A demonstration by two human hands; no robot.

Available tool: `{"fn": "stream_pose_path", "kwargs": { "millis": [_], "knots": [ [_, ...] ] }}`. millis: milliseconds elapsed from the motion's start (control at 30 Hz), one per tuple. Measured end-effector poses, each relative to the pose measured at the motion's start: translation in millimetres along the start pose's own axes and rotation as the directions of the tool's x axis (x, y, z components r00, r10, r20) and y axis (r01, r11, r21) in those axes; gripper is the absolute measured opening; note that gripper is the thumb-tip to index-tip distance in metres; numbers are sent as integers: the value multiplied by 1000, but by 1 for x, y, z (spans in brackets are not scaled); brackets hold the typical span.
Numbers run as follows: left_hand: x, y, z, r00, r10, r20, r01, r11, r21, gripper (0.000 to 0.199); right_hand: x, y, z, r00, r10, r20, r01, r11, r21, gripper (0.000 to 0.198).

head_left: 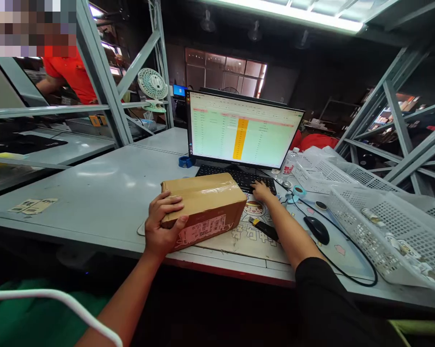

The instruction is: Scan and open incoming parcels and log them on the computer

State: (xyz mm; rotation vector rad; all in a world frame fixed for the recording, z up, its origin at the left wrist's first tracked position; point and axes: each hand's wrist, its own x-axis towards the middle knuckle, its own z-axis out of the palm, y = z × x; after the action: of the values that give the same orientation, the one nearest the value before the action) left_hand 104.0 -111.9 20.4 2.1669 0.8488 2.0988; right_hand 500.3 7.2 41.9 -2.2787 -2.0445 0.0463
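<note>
Rectangular brown cardboard box [206, 202], taped and labelled: centre of frame, left end grasped by left hand [162, 224]. Right hand [262, 191]: gripping nothing, fingers at black keyboard [244, 180], right of centre. Step, apparently: keying. Next move likely calls for accurate keypresses, box steadied.

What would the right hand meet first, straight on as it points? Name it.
The right hand is over the keyboard; straight past that, it would probably meet the monitor near its lower edge, though depth is unclear.
</note>
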Motion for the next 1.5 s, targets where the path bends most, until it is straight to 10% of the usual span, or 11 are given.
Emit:
{"fn": "stream_pose_path", "kwargs": {
  "millis": [333,633,900,1033,1233,1400,1500],
  "knots": [
    [5,2,-2,1000,-23,0,23,1000,3,13,-51,-13,-31,996,-71,-52,76,992,100,48],
    [27,-19,-31,949,-281,141,306,928,-213,36,-197,58,-21,984,-37,-177,82,962,260,49],
    [96,-47,-44,692,-487,532,696,645,-315,48,-220,68,0,968,219,-121,-220,975,3,66],
    [118,-59,-28,622,-584,521,758,617,-213,51,-198,71,7,958,285,-10,-286,957,-41,69],
    [124,-76,5,342,-714,611,889,457,36,53,-185,64,-8,952,306,18,-303,948,-97,53],
    [121,-79,9,331,-738,588,911,412,6,43,-265,32,-46,990,-105,92,90,984,155,40],
    [120,-75,8,332,-743,582,913,409,0,40,-327,-3,-60,905,-422,50,382,860,338,36]
  ]
}}
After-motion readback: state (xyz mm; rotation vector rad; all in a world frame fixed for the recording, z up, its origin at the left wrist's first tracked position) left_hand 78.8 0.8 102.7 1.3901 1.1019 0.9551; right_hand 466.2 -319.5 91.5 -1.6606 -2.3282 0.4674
